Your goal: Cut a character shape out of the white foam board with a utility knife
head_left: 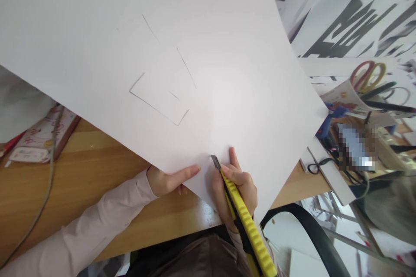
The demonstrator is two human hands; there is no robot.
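Observation:
A large white sheet of paper or board (247, 73) lies at an angle across the desk, with several thin dark lines and an open angular shape marked on it. Its lower edge is pinched by my left hand (172, 178), thumb on top and the other fingers underneath. My right hand (242, 186) grips a yellow and black utility knife (242, 210). The knife's short blade is out and points up and left, at or just above the sheet; contact cannot be told. My right index finger stretches out over the sheet.
Beneath the sheet is a wooden desk (107, 169). At left lie a pink patterned case (48, 138) and a grey cable (48, 186). On the right are a cup (341, 95) with scissors (367, 75) and pens, a blue glue gun (331, 117) and a blurred-out phone-like device (355, 145).

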